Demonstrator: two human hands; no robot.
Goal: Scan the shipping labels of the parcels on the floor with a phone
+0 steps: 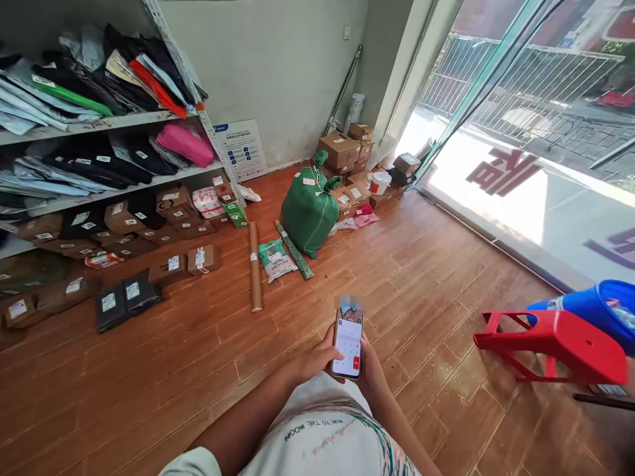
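**Phone held in both hands, parcels all over the floor**

So the phone [348, 342] sits low in the middle of the view, just above the person's white shirt [327, 430], cradled from both sides. Left hand [317, 359] wraps the left edge with the thumb lying over the screen edge; right hand [371, 370] cups the right edge and back, fingers curled round it. Neither hand is spread, both are closed on the phone. My guess is that the two-handed grip is there to keep it steady for thumb typing, since the screen shows a white keypad-looking layout.

Its long axis runs roughly 12 to 6, top end pointing at 12 and leaning a touch right, screen facing up at the camera.

Going outward: at about 11 o'clock a long cardboard tube [254, 266] lies on the wood floor [173, 370], with a small printed bag [276, 259] just beside it. At 12 there's a big green sack [309, 210], tied at the top, leaning against a pile of cardboard boxes [342, 155] in the corner. From 9 to 10 o'clock a shelf [94, 123] is stuffed with flat mailer bags, boxes lined up below. At 3 o'clock a red plastic stool [555, 347] lies tipped over, touching a blue bin [595, 307].
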